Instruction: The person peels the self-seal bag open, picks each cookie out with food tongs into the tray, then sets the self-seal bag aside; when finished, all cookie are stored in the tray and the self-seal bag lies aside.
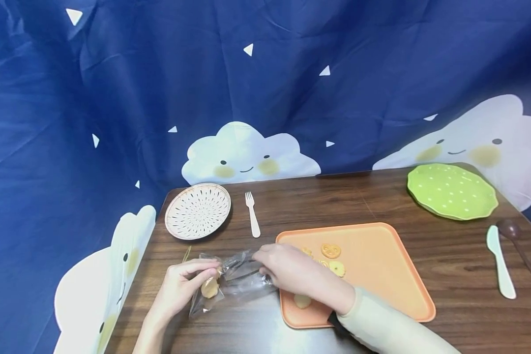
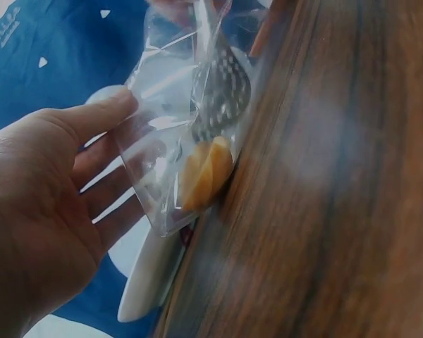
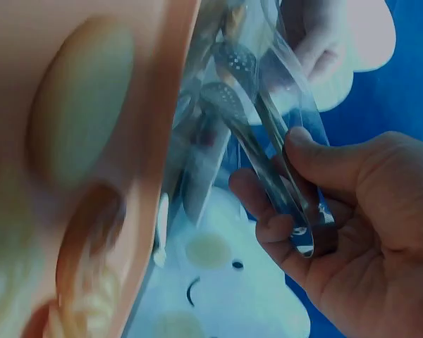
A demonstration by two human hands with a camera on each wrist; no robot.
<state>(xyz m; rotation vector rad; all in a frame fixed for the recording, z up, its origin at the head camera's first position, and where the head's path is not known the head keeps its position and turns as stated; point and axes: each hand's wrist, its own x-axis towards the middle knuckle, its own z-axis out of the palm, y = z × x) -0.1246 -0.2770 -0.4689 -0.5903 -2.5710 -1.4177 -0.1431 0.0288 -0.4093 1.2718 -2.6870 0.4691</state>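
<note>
My left hand (image 1: 180, 286) pinches the edge of a clear plastic bag (image 2: 155, 91) between thumb and fingers. Inside the bag, near its lower corner, lies a ridged golden cookie (image 2: 206, 174). My right hand (image 1: 285, 267) grips metal tongs (image 3: 248, 144) near their bent end, thumb on one arm and fingers on the other. The perforated tong heads (image 2: 227, 84) reach into the bag, just above the cookie, with a gap between the arms. Beside the right hand is an orange tray (image 1: 394, 280) bearing several cookies, among them a pretzel-shaped cookie (image 1: 331, 250) and a round cookie (image 1: 302, 301).
A white patterned plate (image 1: 198, 211) and a white fork (image 1: 252, 216) lie behind the hands. At the right are a green dotted plate (image 1: 451, 191), a pale green knife (image 1: 501, 265) and a brown spoon (image 1: 510, 229). A thin gold tie (image 1: 187, 254) lies behind the left hand.
</note>
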